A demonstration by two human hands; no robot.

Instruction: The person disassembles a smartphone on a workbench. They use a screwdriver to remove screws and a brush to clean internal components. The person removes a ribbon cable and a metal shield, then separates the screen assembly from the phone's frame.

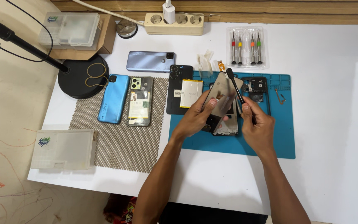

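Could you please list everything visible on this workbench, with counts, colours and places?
phone screen panel: 1, dark, held above the mat
black tool: 1, over the panel
work mat: 1, teal, centre right
mesh pad: 1, beige, left
phones: 4, two blue, two opened, left of the mat
screwdrivers: 4, in a clear tray, top
power strip: 1, cream, top edge
plastic boxes: 2, clear, left
lamp base: 1, black, upper left
left hand: holds the panel
right hand: holds the tool
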